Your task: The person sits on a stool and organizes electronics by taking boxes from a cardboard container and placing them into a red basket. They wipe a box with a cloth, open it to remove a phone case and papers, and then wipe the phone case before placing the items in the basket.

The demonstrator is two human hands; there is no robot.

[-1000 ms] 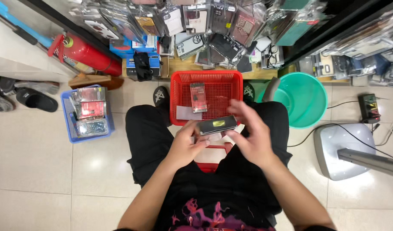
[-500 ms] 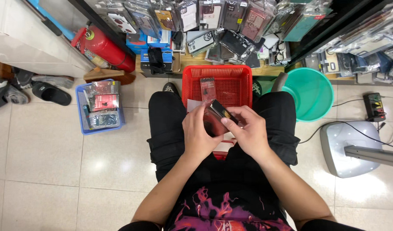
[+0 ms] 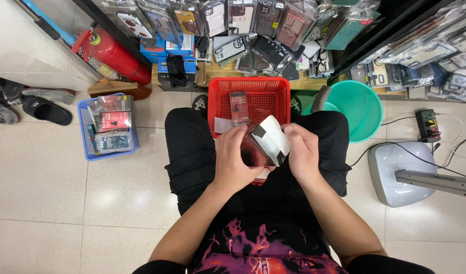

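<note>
We sit w/ the red basket at our knees, both hands over our lap. Left hand wraps the left side of a small clear packet w/ a red insert, fingers curled tight on it. Right hand pinches the white card flap at the packet's top right, thumb and fingertips clamped on its edge. The packet sits between the 2 hands, just above the near rim of the basket, tilted toward us. 1 more packed item lies flat inside the basket beside a white slip.

Step in hand, as we judge it: working the flap of the packet, either opening or closing it; can't tell which. Next move prob. calls for a steady left-hand grip while the right folds or pulls the flap along its crease, w/o bending the card.

Off to the left: blue basket of similar packets, red extinguisher. To the right, a green basin.
</note>
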